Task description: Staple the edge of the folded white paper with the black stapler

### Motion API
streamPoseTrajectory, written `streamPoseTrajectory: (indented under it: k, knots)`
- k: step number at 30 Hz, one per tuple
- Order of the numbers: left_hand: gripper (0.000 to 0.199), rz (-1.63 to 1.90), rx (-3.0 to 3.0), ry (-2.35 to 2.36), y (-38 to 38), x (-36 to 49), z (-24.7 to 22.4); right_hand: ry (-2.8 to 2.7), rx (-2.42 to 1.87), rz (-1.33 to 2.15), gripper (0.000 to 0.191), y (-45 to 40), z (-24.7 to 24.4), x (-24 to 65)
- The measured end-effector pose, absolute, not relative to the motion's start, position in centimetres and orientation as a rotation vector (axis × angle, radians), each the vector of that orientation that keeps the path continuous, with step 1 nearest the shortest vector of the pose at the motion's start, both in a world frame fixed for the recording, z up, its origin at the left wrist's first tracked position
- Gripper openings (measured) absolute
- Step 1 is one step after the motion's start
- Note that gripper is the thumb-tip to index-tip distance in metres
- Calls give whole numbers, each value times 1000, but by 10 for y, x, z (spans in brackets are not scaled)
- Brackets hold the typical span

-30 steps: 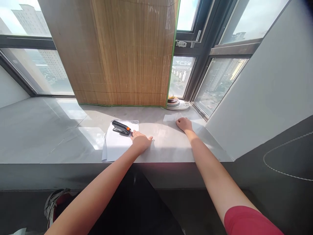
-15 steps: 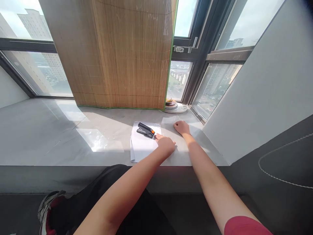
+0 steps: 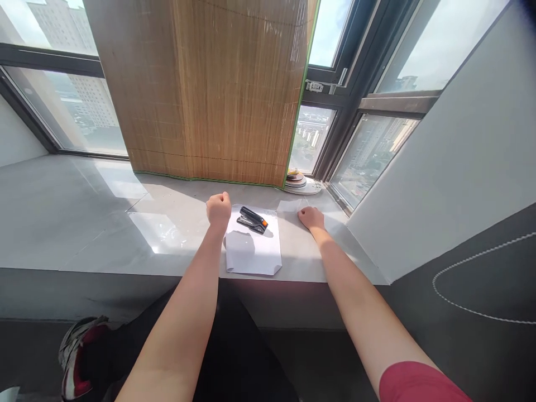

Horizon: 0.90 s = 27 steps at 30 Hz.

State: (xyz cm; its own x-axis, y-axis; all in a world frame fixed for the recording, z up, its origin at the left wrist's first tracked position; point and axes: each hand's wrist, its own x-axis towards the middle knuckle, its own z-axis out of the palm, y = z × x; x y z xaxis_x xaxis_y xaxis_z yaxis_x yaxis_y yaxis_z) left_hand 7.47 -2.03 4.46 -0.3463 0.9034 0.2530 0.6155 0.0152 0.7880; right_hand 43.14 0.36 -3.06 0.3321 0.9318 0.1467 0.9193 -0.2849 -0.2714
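A black stapler with an orange part at one end lies slanted on white paper sheets on the pale window sill. The sheets' lower right corner curls. My left hand is closed in a fist by the paper's upper left edge, and nothing shows in it. Whether it touches the sill or the paper, I cannot tell. To the right of the paper, my right hand is also a fist, on the sill, with nothing visible in it. Both hands are apart from the stapler.
A bamboo blind with green edging hangs behind the sill. Stacked plates or discs stand in the far right corner by the window frame. A white wall bounds the right side, where a beaded cord hangs.
My left hand has moved left and away from me, from beside the stapler's orange end to the paper's upper left, and its fingers have closed. My right hand has stayed put.
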Motion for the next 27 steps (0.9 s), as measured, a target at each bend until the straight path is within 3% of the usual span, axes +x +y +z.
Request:
streamPoseTrajectory:
  k: [7, 15, 19, 24, 27]
  knots:
    - [11, 661, 1511, 2073, 5, 52, 18, -1448, -2287, 240, 16, -4, -37, 387]
    - [36, 512, 1499, 2205, 11, 51, 1, -1734, -1365, 297, 36, -25, -40, 318]
    - [38, 465, 1556, 2184, 9, 58, 0, -1958, -1238, 415, 36, -29, -39, 294]
    - [61, 515, 1546, 2186, 4, 59, -2, -2032, -1188, 505, 32, -34, -40, 291]
    - [56, 509, 1550, 2178, 2, 59, -3, -2002, -1184, 485, 31, -33, -41, 294]
